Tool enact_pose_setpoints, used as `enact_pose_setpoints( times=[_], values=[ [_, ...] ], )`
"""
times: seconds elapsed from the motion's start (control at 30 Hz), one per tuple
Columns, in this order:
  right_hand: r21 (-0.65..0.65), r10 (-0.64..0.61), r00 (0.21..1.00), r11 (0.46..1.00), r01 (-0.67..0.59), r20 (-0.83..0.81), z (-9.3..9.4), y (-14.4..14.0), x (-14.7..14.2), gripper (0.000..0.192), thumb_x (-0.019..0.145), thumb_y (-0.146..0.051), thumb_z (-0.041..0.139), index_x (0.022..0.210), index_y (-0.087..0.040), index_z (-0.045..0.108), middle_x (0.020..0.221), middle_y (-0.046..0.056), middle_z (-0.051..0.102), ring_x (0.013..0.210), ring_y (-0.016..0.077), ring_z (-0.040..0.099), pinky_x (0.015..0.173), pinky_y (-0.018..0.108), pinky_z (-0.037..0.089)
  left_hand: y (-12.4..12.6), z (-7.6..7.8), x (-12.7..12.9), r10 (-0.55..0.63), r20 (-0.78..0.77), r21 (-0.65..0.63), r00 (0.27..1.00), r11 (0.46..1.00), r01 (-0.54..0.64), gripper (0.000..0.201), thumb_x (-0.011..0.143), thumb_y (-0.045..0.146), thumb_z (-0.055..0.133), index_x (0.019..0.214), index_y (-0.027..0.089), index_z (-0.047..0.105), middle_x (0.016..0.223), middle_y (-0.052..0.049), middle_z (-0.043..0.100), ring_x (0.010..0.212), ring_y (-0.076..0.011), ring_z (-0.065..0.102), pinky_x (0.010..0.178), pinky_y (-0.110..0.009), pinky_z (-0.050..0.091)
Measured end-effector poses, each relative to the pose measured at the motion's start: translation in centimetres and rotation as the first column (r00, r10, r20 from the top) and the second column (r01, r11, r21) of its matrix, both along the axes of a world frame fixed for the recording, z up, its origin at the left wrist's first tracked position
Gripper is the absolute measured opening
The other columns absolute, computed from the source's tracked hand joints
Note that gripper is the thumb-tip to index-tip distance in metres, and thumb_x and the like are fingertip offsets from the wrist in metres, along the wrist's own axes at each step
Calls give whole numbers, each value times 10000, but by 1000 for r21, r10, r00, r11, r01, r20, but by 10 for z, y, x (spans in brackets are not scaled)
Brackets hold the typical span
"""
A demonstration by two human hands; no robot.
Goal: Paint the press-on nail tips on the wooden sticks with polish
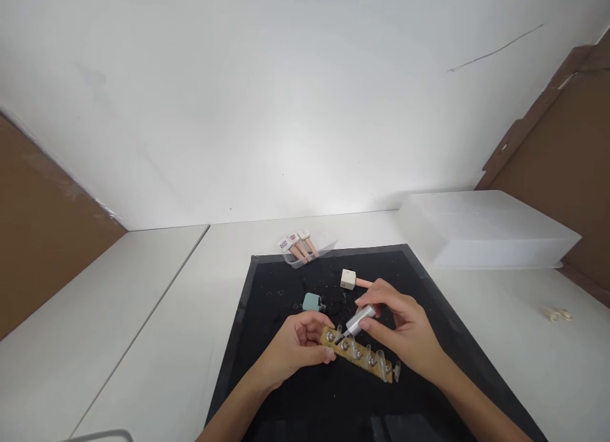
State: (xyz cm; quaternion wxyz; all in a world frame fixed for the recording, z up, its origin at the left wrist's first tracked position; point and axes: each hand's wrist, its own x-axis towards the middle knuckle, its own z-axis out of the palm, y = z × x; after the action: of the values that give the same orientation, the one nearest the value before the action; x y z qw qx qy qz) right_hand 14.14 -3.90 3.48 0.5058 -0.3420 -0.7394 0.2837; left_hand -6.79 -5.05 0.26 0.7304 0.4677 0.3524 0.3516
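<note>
My left hand (300, 345) grips one end of a tan strip (350, 355) between thumb and fingers. Silver round studs run along this strip, and several clear nail tips (381, 364) are set on them at a slant. In my right hand (405, 324), a nail polish brush (361, 319) with a silver cap handle is pinched between thumb and fingers. Its dark bristle end points down at the strip, close to the nail tips near my left hand; whether it touches one I cannot tell. Just beyond my left hand is a teal square bottle (312, 301) with a dark neck.
A white square bottle (348, 279) with a pink stick-like cap lies behind my right hand. Three similar bottles rest in a clear tray (328, 244) at the back of the black mat (286, 277). At the right stand a white box (495, 229) and small cream pieces (557, 314).
</note>
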Motion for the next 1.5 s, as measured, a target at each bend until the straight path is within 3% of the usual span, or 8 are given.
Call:
enact_pose_setpoints(
  times=[0.27, 0.47, 0.7, 0.93, 1.03, 1.17, 1.4, 1.5],
  values=[
    [-17, -212, 976, 977, 213, 40, -1, 4, 0, 131, 796, -199, 611, 905, -237, 673, 677, -5, 527, 572, 158, 474, 544, 277, 412, 0, -2, -2, -10, -20, 1, 1000, 1000, 10, 296, 624, 140, 764, 877, 147, 611, 755, -7, 665, 640, -94, 599, 590, -201, 470],
    [-53, -40, 998, 998, 42, 49, -2, 3, -2, 136, 808, -206, 610, 920, -249, 673, 671, -7, 521, 614, 169, 489, 604, 298, 425, 1, -2, -3, -28, -44, -3, 999, 1000, 27, 304, 621, 157, 768, 880, 146, 609, 752, -8, 659, 641, -96, 591, 590, -206, 466],
    [-95, -216, 975, 971, 220, 46, -4, 6, -2, 143, 795, -196, 609, 913, -232, 682, 679, -5, 522, 589, 162, 478, 557, 277, 412, 0, 3, -2, -5, -55, -18, 998, 1000, 4, 300, 616, 160, 766, 869, 143, 606, 731, -16, 663, 624, -109, 603, 578, -216, 469],
    [-116, -27, 999, 993, 21, -47, -8, 2, -4, 95, 800, -238, 624, 886, -241, 664, 682, 0, 538, 651, 183, 517, 633, 309, 442, 0, 6, -2, 1, -36, -60, 999, 998, -4, 291, 636, 192, 760, 876, 142, 602, 720, -11, 657, 619, -108, 619, 564, -200, 468],
    [-82, -61, 998, 995, 59, -18, -8, 2, -6, 81, 786, -213, 634, 859, -235, 663, 664, -10, 535, 612, 168, 501, 659, 320, 446, 0, 7, -2, -6, -32, -86, 999, 996, 4, 286, 638, 205, 761, 868, 141, 603, 741, -18, 667, 611, -107, 625, 557, -196, 473],
    [-101, -181, 983, 979, 177, -33, -6, 4, -5, 73, 786, -187, 617, 841, -225, 646, 718, 8, 578, 585, 158, 482, 571, 287, 424, 0, 8, -3, 6, -11, -129, 1000, 992, -8, 288, 628, 197, 764, 861, 137, 605, 735, -18, 674, 587, -99, 624, 544, -181, 470],
    [-127, -90, 991, 989, 77, -95, -10, 0, -8, 49, 781, -226, 634, 826, -229, 654, 685, 11, 581, 638, 188, 530, 607, 308, 440, 1, 5, -3, 5, 17, -197, 1000, 980, -2, 300, 610, 192, 780, 862, 130, 629, 715, -14, 675, 581, -96, 637, 531, -159, 469],
    [-121, -134, 988, 985, 125, -70, -9, 1, -9, 50, 756, -199, 646, 800, -220, 659, 650, -5, 552, 593, 171, 508, 575, 292, 429, 1, 3, -3, -8, 28, -199, 1000, 980, 14, 306, 614, 200, 783, 871, 127, 634, 718, -18, 678, 583, -96, 639, 536, -158, 478]
  ],
)
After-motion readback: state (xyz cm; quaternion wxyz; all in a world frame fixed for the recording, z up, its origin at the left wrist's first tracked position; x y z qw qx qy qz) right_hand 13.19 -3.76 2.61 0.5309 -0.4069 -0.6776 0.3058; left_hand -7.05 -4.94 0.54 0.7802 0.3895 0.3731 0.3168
